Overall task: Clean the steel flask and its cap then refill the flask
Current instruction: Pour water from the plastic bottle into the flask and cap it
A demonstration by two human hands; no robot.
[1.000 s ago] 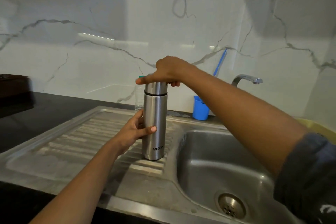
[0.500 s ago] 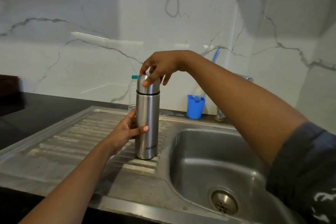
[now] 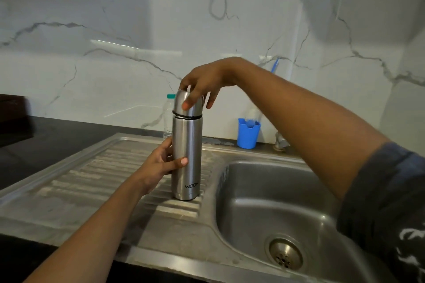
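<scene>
Head view centres on the steel flask [image 3: 187, 161], upright on the ribbed drainboard [image 3: 103, 174] just left of the sink basin [image 3: 276, 190]. Its cap [image 3: 193, 111] sits on top, slightly askew. The right hand [image 3: 204, 82] reaches over from the right of the frame, wrist bent down, fingertips pinching the cap. The left hand [image 3: 158, 165] wraps the flask's middle, thumb across the front. Behind the flask stands a plastic bottle [image 3: 168, 117], partly hidden by it. A blue cup [image 3: 248, 135] stands to the right against the marble wall. The dark surface [image 3: 46, 145] lies at left.
</scene>
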